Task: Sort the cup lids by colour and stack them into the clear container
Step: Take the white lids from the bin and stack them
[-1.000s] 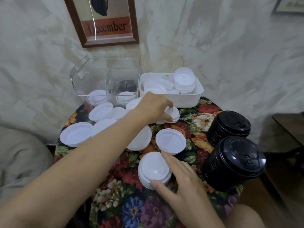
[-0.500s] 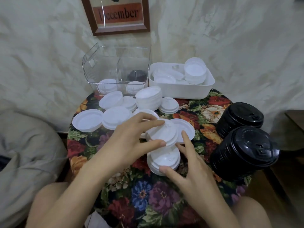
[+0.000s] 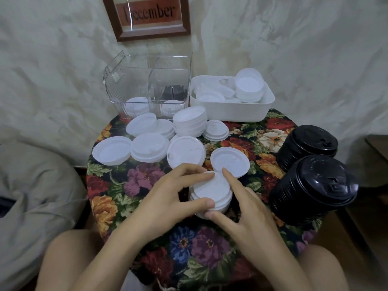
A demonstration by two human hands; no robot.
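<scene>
A short stack of white lids [image 3: 211, 193] sits near the middle of the floral tablecloth [image 3: 147, 179], held from both sides. The left hand [image 3: 165, 198] curls round its left edge with the thumb on the near rim, and the right hand [image 3: 249, 208] pinches its right edge between forefinger and thumb. Just beyond lie loose white lids [image 3: 185, 155], single and piled. At the far left stands the clear container [image 3: 147, 80], with white lids in its near compartments and a dark stack behind. The white tub [image 3: 231, 112] stands just beside it on the right. Two black lid stacks [image 3: 312, 190] stand at the right edge
</scene>
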